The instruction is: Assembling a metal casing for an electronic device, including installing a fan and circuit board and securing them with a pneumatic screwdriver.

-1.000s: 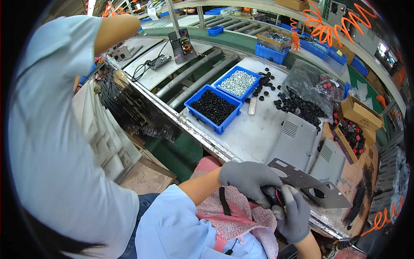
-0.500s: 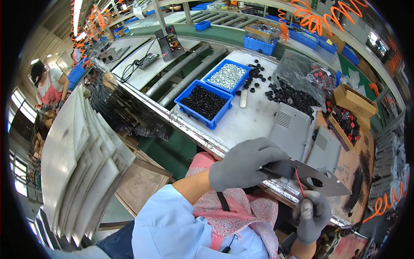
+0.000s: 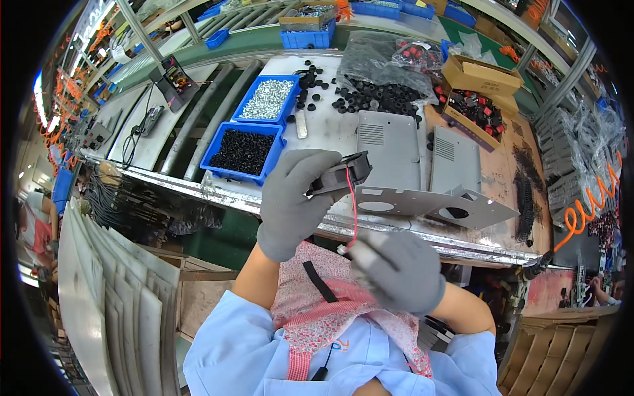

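Note:
My left hand (image 3: 294,204), in a grey glove, is wrapped round a small black cooling fan (image 3: 357,169), held tilted above the bench's front edge. A thin red wire (image 3: 354,211) hangs from the fan and ends near a small white connector (image 3: 342,249). My right hand (image 3: 399,272), also gloved and slightly blurred, pinches the wire close to that connector, just in front of my apron. Behind the hands lie two bent grey sheet-metal housings, a left one (image 3: 389,148) and a right one (image 3: 454,168), with vent slots and round cut-outs.
Left of the housings stand a blue bin of black screws (image 3: 241,152) and a blue bin of silver fasteners (image 3: 267,99). Loose black caps (image 3: 376,98) lie beyond. A cardboard box (image 3: 472,119) holds red-and-black parts. An orange coiled hose (image 3: 584,204) hangs right; large sheets (image 3: 119,297) stand left.
My view has turned right. The fan has come away from the right housing toward the left in my left hand. My right hand has moved in toward my body, still on the wire.

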Tool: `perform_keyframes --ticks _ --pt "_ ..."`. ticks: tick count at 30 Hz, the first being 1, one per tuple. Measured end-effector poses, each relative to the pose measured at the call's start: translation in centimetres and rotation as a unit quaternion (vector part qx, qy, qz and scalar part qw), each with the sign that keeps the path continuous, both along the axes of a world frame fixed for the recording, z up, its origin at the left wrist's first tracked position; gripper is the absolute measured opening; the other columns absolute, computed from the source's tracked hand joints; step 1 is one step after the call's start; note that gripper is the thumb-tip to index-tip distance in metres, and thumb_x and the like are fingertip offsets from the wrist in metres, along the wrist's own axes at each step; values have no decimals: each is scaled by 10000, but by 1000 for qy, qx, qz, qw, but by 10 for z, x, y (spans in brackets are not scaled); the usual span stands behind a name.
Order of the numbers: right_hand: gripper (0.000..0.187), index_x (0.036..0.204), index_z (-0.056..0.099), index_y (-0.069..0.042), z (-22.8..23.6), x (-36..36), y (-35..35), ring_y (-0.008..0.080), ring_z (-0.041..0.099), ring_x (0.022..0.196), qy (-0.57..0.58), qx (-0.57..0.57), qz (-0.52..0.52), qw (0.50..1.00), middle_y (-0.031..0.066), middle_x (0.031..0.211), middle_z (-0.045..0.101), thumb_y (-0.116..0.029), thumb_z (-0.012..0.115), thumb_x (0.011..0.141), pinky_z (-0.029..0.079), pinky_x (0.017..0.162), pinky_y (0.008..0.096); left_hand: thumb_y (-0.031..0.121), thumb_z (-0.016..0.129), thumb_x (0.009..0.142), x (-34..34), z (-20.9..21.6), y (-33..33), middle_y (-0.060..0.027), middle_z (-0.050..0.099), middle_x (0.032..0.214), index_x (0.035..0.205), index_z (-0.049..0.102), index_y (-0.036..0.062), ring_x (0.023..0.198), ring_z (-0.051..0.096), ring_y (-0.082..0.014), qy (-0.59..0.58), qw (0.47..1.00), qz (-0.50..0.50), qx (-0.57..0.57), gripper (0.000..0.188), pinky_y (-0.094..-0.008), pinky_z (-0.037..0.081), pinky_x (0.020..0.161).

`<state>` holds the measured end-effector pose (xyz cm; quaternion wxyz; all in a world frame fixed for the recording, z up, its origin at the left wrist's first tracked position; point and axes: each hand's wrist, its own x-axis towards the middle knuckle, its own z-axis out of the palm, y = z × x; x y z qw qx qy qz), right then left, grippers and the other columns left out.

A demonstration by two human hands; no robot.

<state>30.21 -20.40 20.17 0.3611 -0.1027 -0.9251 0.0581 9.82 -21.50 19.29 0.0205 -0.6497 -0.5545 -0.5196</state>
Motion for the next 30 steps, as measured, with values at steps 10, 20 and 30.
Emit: perform_keyframes --ticks 10,20,30 --pt "427 1175 582 -119 31 5 22 253 623 764 -16 16 -125 992 112 1087 582 -117 621 750 507 639 349 5 714 583 12 4 -8 -95 629 989 1018 623 67 824 615 -280 121 986 -86 71 449 -360 509 690" --pt "410 1159 570 -70 36 22 38 241 613 781 -59 135 -206 967 110 1016 589 -196 634 775 493 616 328 49 765 702 13 5 -5 -109 592 1116 1085 615 42 948 600 -201 -118 989 -56 76 411 -298 523 746" --pt "352 1057 599 -53 5 7 125 288 605 919 -233 -316 -154 907 140 978 631 -190 720 756 470 813 359 96 677 808 -3 -77 10 -73 652 994 1099 617 18 812 625 -117 -279 937 -99 -188 307 -250 495 723"
